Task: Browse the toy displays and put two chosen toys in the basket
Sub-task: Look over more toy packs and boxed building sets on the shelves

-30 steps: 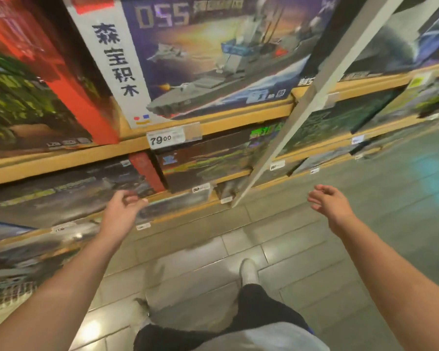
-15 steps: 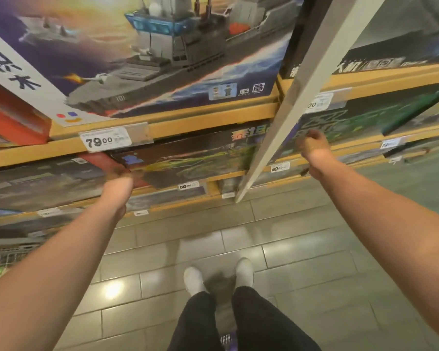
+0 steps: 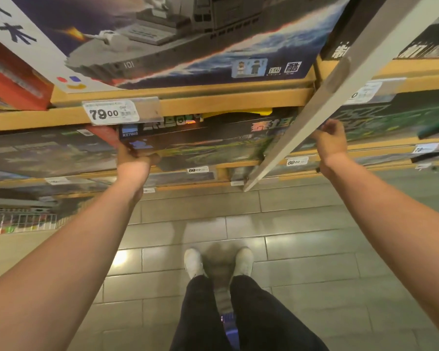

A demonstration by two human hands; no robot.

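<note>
Toy box (image 3: 208,145), dark, w/ green artwork and coloured lettering, is seen on the second wooden shelf (image 3: 213,103) level, directly below the 79.00 price tag (image 3: 114,113). Box is gripped at its left end by the left hand (image 3: 134,158): fingers curled round the corner, thumb on the lower edge. Right end of the box is hidden behind a pale diagonal upright post (image 3: 314,117), so contact there cannot be confirmed. Right hand (image 3: 331,140) is raised just right of that post, fingers curled, knuckles toward camera; whether anything is held cannot be told from this view.

Above, a large warship box (image 3: 200,41), hull no. 101, is stood on the top shelf, w/ a white side panel bearing black characters. A red box (image 3: 15,79) is placed to its left. A yellow item (image 3: 236,114) is visible just above the gripped box, under the shelf edge; type not identifiable.

Lower shelves carry more flat boxes, blurred, w/ 69.00 tags (image 3: 197,170) on the edge strips. A wire basket edge (image 3: 20,221) is noted at far left, near floor level, well apart from both hands.

Grey tiled floor (image 3: 314,249) is seen below. White shoes (image 3: 193,262) and dark trousers are visible at bottom centre.
</note>
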